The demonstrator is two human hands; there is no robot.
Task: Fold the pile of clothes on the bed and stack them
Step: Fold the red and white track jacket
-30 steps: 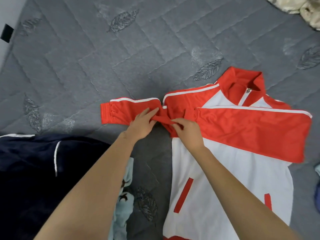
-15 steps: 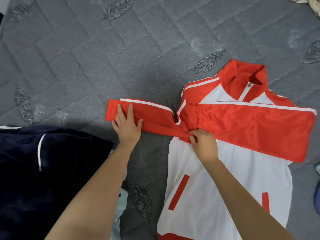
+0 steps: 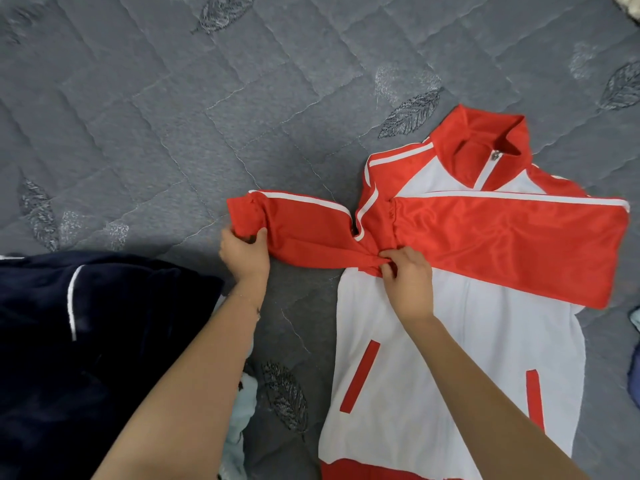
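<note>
A red and white track jacket point(image 3: 446, 344) lies face up on the grey quilted bed point(image 3: 166, 126), collar pointing away from me. One red sleeve point(image 3: 502, 237) is folded flat across the chest. The other red sleeve point(image 3: 304, 226) stretches out to the left. My left hand point(image 3: 244, 252) grips that sleeve at its cuff end, thumb on top. My right hand point(image 3: 407, 282) pinches the bunched fabric at the armpit, where the sleeve meets the white body.
A dark navy garment with a white stripe point(image 3: 79, 341) lies at the lower left. A pale blue cloth point(image 3: 242, 410) peeks out beneath my left forearm. Bits of other clothes show at the right edge point(image 3: 635, 341) and the top right corner point(image 3: 630, 8).
My left hand went from the armpit out along the sleeve to its cuff, lay flat there, and now grips the cuff. My right hand kept pinching the armpit fabric.
</note>
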